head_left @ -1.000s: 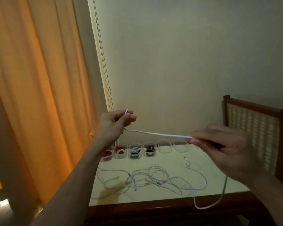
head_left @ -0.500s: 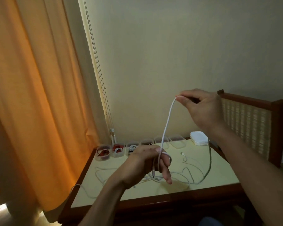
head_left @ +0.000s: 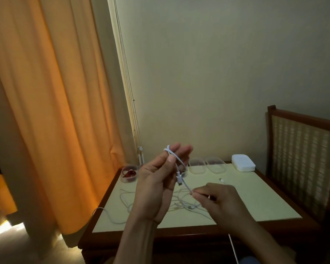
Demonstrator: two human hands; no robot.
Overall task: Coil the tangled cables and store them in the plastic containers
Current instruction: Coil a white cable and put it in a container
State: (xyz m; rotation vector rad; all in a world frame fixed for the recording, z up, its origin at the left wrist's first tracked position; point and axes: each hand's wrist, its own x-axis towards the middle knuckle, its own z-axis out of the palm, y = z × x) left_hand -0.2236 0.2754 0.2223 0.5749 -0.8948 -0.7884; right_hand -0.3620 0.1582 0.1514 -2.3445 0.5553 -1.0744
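1. Because the white cable (head_left: 180, 164) is thin and soft, it will likely bend with ease and weigh very little. It may spring out of its loops if let go. A good place to take hold looks to be just behind the plug, where it is firmer.
2. The left hand (head_left: 156, 180) is up over the tabletop (head_left: 255, 197), palm facing the person. Its fingers (head_left: 179, 151) are spread a little and point up, and the cable is looped around them near the tips. The thumb presses the cable against them. The plug end hangs down beside the palm.
3. The right hand (head_left: 219, 199) is lower and to the right. Its fingers are pinched together on the same cable, close to the left hand. The rest of the cable drops past the near edge of the tabletop.
4. More white cables (head_left: 181, 203) lie in a tangle on the tabletop under the hands.
5. Clear plastic containers (head_left: 206, 165) sit in a row at the far edge. The left one (head_left: 129, 173) holds something red. Two on the right look empty.
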